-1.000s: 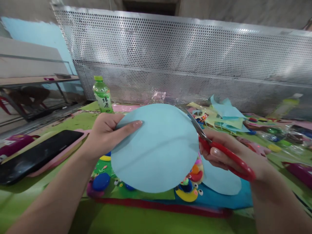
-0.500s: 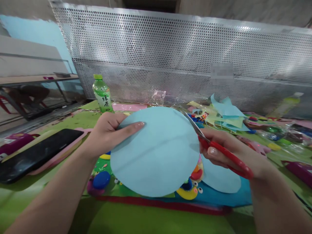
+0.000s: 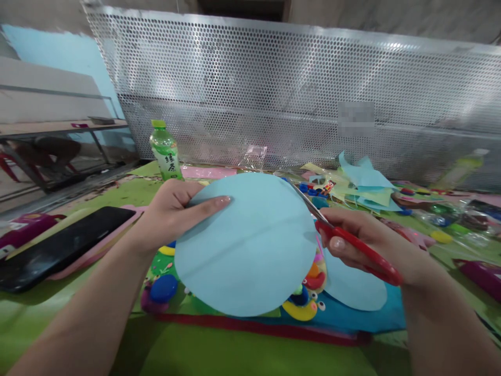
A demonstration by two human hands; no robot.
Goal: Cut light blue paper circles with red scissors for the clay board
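Note:
A large round sheet of light blue paper (image 3: 246,245) is held up in the middle of the head view. My left hand (image 3: 180,209) pinches its upper left edge, thumb on top and the fingers hidden behind. My right hand (image 3: 356,240) grips red-handled scissors (image 3: 352,245), whose blades lie along the paper's upper right edge. Under the raised paper rests a colourful board with clay figures, among them a blue disc (image 3: 163,289) and a yellow snail (image 3: 300,309). Another rounded light blue paper (image 3: 354,286) lies beneath my right hand.
A black phone (image 3: 62,248) lies at the left, with a green tea bottle (image 3: 166,151) behind my left hand. Paper scraps (image 3: 364,177) and clear plastic (image 3: 457,214) are at the right. A perforated metal panel (image 3: 242,78) stands across the back.
The round paper has shifted slightly left. My right hand and the scissors have also moved a little left, while my left hand is nearly unmoved.

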